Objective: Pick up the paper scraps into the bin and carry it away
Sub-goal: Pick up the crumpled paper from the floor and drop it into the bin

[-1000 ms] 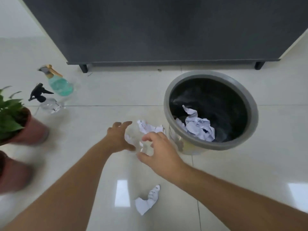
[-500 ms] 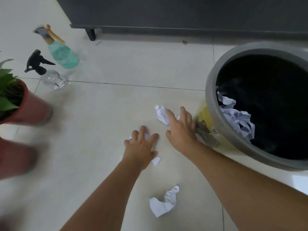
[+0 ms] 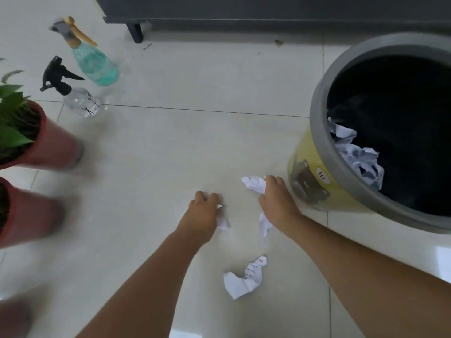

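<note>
Down on the tiled floor, my left hand (image 3: 201,213) is closed over a small white paper scrap (image 3: 222,222) that pokes out at its right side. My right hand (image 3: 277,203) grips a crumpled white scrap (image 3: 253,184), with more paper (image 3: 264,224) hanging below the palm. A third crumpled scrap (image 3: 245,279) with printed marks lies loose on the floor nearer to me. The bin (image 3: 319,132), yellow with a grey rim and a black liner, stands just right of my right hand and holds crumpled paper (image 3: 356,154).
Two spray bottles stand at the upper left, a green one (image 3: 94,61) and a clear one with a black trigger (image 3: 78,98). Reddish plant pots (image 3: 52,145) line the left edge. A dark cabinet on short legs (image 3: 134,31) runs along the back.
Both hands have closed their fingers around the scraps they were reaching over. The view has dropped closer to the floor and the bin now sits further right.
</note>
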Motion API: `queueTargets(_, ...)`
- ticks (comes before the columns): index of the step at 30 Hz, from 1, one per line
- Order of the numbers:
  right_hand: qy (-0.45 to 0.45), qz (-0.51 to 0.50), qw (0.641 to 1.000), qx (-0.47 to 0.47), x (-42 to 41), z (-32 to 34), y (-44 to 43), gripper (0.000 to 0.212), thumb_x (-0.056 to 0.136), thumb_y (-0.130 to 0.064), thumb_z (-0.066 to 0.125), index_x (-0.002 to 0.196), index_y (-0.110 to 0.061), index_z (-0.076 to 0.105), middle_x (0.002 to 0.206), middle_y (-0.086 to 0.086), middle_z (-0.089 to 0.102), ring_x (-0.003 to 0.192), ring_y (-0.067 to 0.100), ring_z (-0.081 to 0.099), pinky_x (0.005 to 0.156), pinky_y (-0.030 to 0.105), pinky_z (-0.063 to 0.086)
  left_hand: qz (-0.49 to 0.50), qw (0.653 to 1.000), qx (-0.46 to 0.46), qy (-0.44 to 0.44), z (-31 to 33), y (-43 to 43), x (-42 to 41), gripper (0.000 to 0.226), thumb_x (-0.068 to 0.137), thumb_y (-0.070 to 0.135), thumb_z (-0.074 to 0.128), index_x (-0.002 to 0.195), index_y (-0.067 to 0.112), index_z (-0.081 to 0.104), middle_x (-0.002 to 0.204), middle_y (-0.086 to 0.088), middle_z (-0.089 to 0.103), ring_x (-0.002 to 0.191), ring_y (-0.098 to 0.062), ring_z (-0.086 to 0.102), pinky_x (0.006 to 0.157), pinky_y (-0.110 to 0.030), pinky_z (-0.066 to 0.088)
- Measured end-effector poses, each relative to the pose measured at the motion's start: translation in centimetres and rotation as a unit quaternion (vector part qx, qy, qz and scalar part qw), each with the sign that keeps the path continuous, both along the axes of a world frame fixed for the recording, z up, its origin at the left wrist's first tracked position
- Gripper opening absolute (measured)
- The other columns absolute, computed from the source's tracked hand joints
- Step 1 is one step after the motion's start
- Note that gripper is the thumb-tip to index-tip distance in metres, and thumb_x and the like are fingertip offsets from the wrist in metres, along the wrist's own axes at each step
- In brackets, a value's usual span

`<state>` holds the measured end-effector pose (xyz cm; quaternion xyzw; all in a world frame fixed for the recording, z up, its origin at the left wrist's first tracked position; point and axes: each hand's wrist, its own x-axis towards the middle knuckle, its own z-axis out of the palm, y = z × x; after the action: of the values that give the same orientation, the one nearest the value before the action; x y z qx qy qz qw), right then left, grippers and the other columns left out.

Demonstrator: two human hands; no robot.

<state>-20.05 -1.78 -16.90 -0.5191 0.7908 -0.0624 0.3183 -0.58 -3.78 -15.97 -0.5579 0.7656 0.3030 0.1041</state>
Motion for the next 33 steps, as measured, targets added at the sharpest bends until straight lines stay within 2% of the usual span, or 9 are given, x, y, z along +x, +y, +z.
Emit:
queueTargets(4,-0.093,-0.103,0.990,-0.038,0.7,2.7,0.9,0.016,0.089,0.002,0.048,0.103,-0.001,0.052,0.110,0.013,0.050,0.094,0.030,0.051,0.067,0.023,0.029,0.104,0.994,-0.006,0.019,1.9,-1.0,0.1,0.021,0.099,0.018,0.041,0.112,0.004,0.051,0.102,-0.013,0.040,0.075,-0.033,0.052,0.072,-0.038,0.050)
queueTargets(9,-0.153,-0.052,0.978,-0.131,2.8,10.6,-0.1,0.033,0.087,0.000,0.047,0.070,-0.022,0.030,0.097,0.004,0.043,0.074,0.016,0.041,0.053,0.023,0.025,0.176,0.980,-0.055,0.074,7.5,-3.5,0.3,0.014,0.098,0.013,0.044,0.105,0.005,0.054,0.101,-0.014,0.040,0.067,-0.025,0.050,0.058,-0.028,0.044)
queueTargets(12,-0.193,-0.025,0.959,-0.204,3.4,17.8,-1.5,0.026,0.088,-0.001,0.047,0.078,-0.021,0.033,0.100,-0.003,0.042,0.069,0.007,0.040,0.051,0.015,0.028,0.199,0.970,-0.095,0.105,12.8,-6.6,-1.0,0.015,0.096,0.011,0.047,0.108,0.008,0.056,0.102,-0.016,0.043,0.063,-0.016,0.045,0.056,-0.027,0.039)
queueTargets(15,-0.190,-0.017,0.939,-0.287,1.5,24.9,-2.4,0.027,0.088,-0.003,0.047,0.078,-0.023,0.033,0.086,-0.008,0.038,0.062,0.002,0.036,0.049,0.016,0.030,0.188,0.958,-0.144,0.160,18.8,-9.1,-4.3,0.018,0.095,0.015,0.047,0.109,0.008,0.055,0.108,-0.025,0.055,0.076,-0.036,0.059,0.052,-0.029,0.037)
queueTargets(21,-0.086,-0.116,0.928,-0.345,-9.9,30.3,-0.6,0.038,0.086,-0.001,0.045,0.065,-0.027,0.026,0.076,-0.006,0.035,0.060,0.007,0.033,0.049,0.019,0.029,0.117,0.942,-0.169,0.267,27.1,-7.9,-14.7,0.008,0.096,0.017,0.045,0.095,0.016,0.052,0.112,-0.014,0.052,0.063,-0.020,0.052,0.047,-0.026,0.035)
queueTargets(25,-0.019,-0.203,0.925,-0.321,-16.4,29.2,2.6,0.031,0.082,0.001,0.043,0.066,-0.022,0.032,0.073,-0.003,0.039,0.060,0.010,0.037,0.049,0.024,0.027,0.061,0.945,-0.145,0.288,27.2,-4.7,-21.2,0.010,0.097,0.015,0.045,0.101,0.013,0.054,0.112,-0.009,0.047,0.065,-0.013,0.048,0.052,-0.022,0.035)
queueTargets(28,-0.015,-0.224,0.923,-0.314,-18.5,28.3,3.7,0.011,0.080,0.002,0.042,0.084,-0.002,0.051,0.084,0.010,0.055,0.069,0.023,0.050,0.054,0.030,0.040,0.040,0.949,-0.129,0.286,26.6,-3.5,-23.9,0.014,0.097,0.014,0.043,0.105,0.011,0.055,0.112,-0.008,0.043,0.064,-0.014,0.049,0.055,-0.021,0.039)
queueTargets(30,-0.009,-0.227,0.921,-0.315,-19.1,28.0,3.9,0.016,0.081,0.003,0.043,0.092,0.003,0.054,0.089,0.014,0.058,0.073,0.027,0.053,0.056,0.034,0.045,0.030,0.953,-0.123,0.274,26.4,-3.2,-24.8,0.014,0.097,0.014,0.044,0.105,0.012,0.055,0.112,-0.008,0.043,0.065,-0.021,0.053,0.059,-0.029,0.047)
queueTargets(33,0.007,-0.217,0.923,-0.318,-19.4,27.6,3.6,0.009,0.080,0.005,0.044,0.077,-0.003,0.048,0.076,0.005,0.047,0.061,0.019,0.043,0.048,0.027,0.034,0.017,0.963,-0.124,0.240,26.0,-3.2,-25.4,0.014,0.094,0.021,0.049,0.106,0.017,0.055,0.116,-0.008,0.046,0.082,-0.032,0.062,0.082,-0.047,0.055)
